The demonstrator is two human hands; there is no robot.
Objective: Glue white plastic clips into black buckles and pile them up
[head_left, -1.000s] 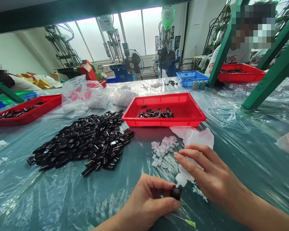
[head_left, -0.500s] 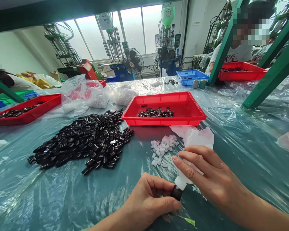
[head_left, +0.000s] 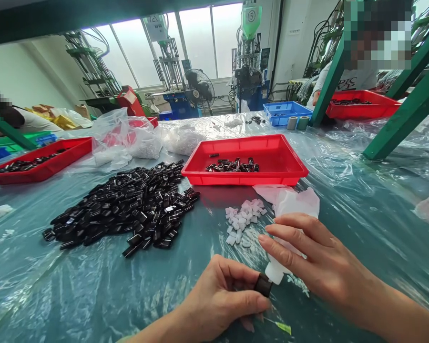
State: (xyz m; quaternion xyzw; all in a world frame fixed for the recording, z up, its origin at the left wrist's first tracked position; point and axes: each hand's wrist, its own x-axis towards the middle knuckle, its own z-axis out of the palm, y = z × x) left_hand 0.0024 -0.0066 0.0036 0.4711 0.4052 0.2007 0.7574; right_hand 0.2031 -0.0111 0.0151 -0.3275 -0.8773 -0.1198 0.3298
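My left hand is closed around a small black plastic shell, low at the centre. My right hand pinches a white plastic piece with its end against the shell's opening. Just beyond the hands lies a small heap of white inserts beside a white plastic bag. A large pile of black shells spreads to the left. Behind it all stands a red tray holding several black shells.
Clear plastic sheeting covers the green table. Another red tray sits at far left, bags of white parts behind the pile, a blue bin and a third red tray at the back. A green-tipped stick lies near my left hand. Green frame legs rise on the right; other people sit nearby.
The white piece in my right hand has shifted slightly against the black shell; both hands stay in nearly the same place.
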